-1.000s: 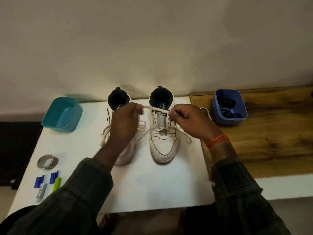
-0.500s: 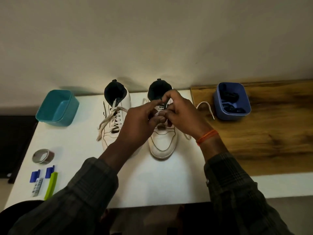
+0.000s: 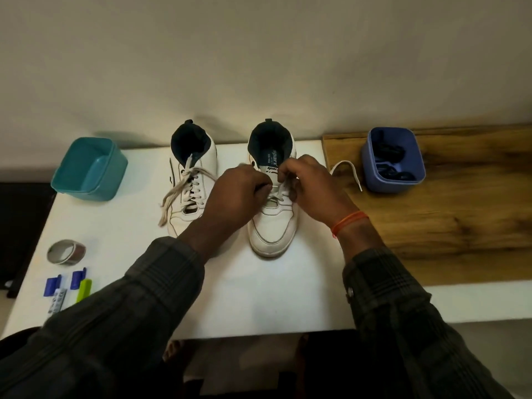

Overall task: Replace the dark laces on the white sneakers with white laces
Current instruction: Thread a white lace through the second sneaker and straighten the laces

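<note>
Two white sneakers stand side by side on the white table (image 3: 259, 298), toes toward me. The left sneaker (image 3: 191, 194) carries a white lace with loose ends hanging off its left side. Over the right sneaker (image 3: 272, 226) both hands work at the eyelets. My left hand (image 3: 236, 191) pinches the white lace (image 3: 276, 194) near the tongue. My right hand (image 3: 311, 188) grips the same lace from the other side. One free lace end (image 3: 349, 171) trails right onto the wooden top. Dark laces (image 3: 390, 159) lie in the blue tub (image 3: 393, 185).
A teal tub (image 3: 89, 171) sits at the table's back left. A tape roll (image 3: 66, 251) and small blue and green clips (image 3: 72, 283) lie at the front left. The wooden surface (image 3: 446, 214) adjoins the table on the right; a wall rises right behind the shoes.
The hands, first apart and pulling the lace sideways over the right sneaker, came together at its tongue and now sit low over the eyelets. The left sneaker is uncovered again.
</note>
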